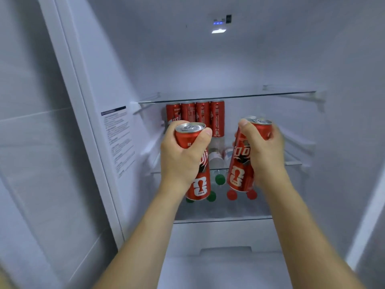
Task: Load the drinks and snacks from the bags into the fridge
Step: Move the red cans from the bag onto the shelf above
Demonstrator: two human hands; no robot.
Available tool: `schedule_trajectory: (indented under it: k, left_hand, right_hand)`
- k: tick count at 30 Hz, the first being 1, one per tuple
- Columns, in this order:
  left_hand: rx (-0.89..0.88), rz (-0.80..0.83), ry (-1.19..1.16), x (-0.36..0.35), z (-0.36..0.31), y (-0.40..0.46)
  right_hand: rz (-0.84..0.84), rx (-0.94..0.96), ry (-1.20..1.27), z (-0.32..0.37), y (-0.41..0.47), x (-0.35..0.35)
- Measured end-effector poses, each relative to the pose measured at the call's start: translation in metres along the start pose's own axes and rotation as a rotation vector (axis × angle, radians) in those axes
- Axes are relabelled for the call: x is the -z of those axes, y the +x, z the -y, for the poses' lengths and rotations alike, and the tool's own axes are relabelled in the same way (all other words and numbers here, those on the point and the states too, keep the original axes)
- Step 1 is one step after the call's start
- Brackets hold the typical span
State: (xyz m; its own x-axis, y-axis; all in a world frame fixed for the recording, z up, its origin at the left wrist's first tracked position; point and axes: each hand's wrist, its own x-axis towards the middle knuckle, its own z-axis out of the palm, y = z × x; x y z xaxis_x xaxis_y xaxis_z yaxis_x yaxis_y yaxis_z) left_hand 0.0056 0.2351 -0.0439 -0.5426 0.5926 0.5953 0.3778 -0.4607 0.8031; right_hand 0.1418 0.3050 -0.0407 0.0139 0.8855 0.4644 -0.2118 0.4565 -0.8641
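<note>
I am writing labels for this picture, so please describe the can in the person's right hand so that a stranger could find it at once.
Look into the open fridge, in front of the glass shelf above a back row of red cans. The right hand grips a tall red can there. Unlike the can in the left hand, it leans left at the top and hangs over red bottle caps.

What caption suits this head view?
Left hand and right hand each hold a red can before the fridge shelf, above a row of cans.

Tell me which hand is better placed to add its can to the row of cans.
Probably the left hand: its tall red drink can is right before the standing red cans; the right hand is further aside.
</note>
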Motion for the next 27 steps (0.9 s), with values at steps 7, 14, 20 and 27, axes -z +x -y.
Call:
schedule_trajectory:
  k: [7, 14, 20, 27]
  left_hand:
    - [0.011, -0.048, 0.039, -0.036, 0.025, 0.033]
    - [-0.04, -0.071, 0.037, -0.066, 0.038, 0.059]
    - [-0.083, -0.082, 0.121, -0.083, 0.059, 0.082]
    - [-0.106, -0.104, 0.113, -0.11, 0.083, 0.102]
  right_hand:
    - [-0.069, 0.045, -0.035, -0.027, 0.048, -0.008]
    - [-0.114, 0.108, -0.08, -0.048, 0.082, -0.015]
    - [-0.147, 0.115, -0.176, -0.065, 0.109, -0.013]
    - [-0.041, 0.15, -0.297, -0.084, 0.134, -0.021]
